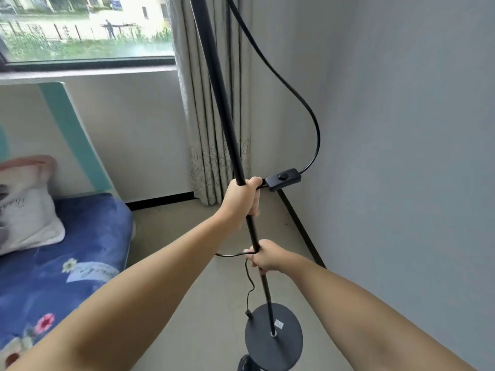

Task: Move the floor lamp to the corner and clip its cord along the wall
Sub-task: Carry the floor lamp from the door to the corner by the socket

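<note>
The black floor lamp's thin pole [214, 84] runs from the top of the view down to its round black base [273, 336] at the bottom middle. My left hand [242, 196] is wrapped around the pole at mid-height. My right hand [265, 257] grips the pole lower down, with a thin stretch of cord caught in it. The black cord [308, 111] loops down along the right wall to an inline switch [284, 178] just beside my left hand. More cord dangles from my right hand toward the base. The room corner [251, 145] lies straight ahead behind the pole.
A beige curtain [211, 124] hangs in the corner beside the window [85, 30]. A bed with a blue floral sheet [67, 258] and a pillow [26, 210] fills the left side. Dark baseboard [300, 223] runs along the grey right wall. Bare floor [187, 236] lies between bed and wall.
</note>
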